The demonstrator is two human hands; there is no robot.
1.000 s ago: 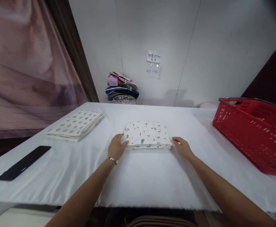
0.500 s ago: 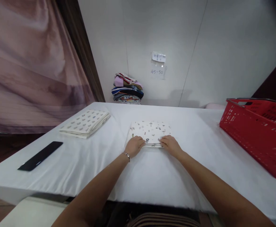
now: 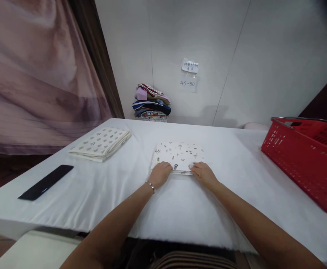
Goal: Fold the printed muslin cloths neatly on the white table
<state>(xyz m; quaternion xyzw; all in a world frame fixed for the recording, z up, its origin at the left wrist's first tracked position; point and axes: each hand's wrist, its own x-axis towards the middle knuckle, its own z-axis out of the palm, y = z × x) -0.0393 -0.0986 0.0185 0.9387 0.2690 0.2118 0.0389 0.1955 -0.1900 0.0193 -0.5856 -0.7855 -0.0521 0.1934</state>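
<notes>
So, left hand (image 3: 161,174) and right hand (image 3: 204,175) both look pinched on near edge of folded printed cloth (image 3: 180,154), middle of worktop (image 3: 236,149). Uneven tug could skew stacked layers; loose, wrinkly tablecloth (image 3: 177,216) might creep too. Cloth looks soft, matte, flattish rectangle. Red basket (image 3: 306,157): stiff plastic, hole-punched sides.

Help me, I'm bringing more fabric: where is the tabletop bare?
The white tabletop is bare between the centre cloth and the red basket, and behind that cloth. Crowded: the centre cloth's near edge, where the left hand and right hand are.
</notes>
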